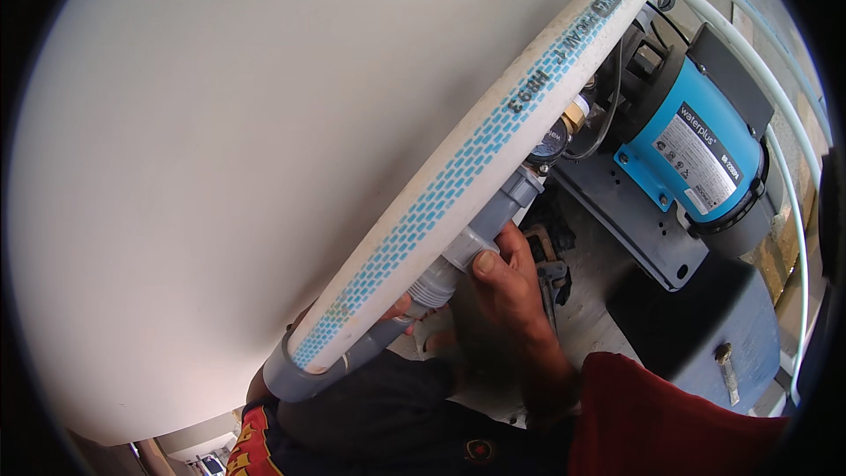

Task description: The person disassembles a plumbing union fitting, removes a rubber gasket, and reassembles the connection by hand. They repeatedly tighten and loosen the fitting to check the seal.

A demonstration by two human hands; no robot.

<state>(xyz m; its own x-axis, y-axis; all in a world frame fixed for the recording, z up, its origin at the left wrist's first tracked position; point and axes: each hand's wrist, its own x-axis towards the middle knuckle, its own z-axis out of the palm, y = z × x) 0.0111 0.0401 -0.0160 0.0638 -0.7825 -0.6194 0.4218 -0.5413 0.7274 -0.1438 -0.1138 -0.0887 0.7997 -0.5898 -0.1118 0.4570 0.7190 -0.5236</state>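
My right hand grips a grey plastic pipe fitting, its thumb pressed on the near side and its fingers curling behind. Directly below that is a threaded grey section. Only fingertips of my left hand show, curled at the lower grey pipe; the rest is hidden behind the pipes. A long white pipe with a blue brick-like pattern runs diagonally above the fittings. Its lower end sits in a grey elbow. Further up the grey line is a round pressure gauge beside a brass fitting.
A blue pump motor on a dark metal base plate stands at the right. A large pale rounded surface fills the left. Thin white tubes curve along the right edge. Dark metal tools lie behind my right hand.
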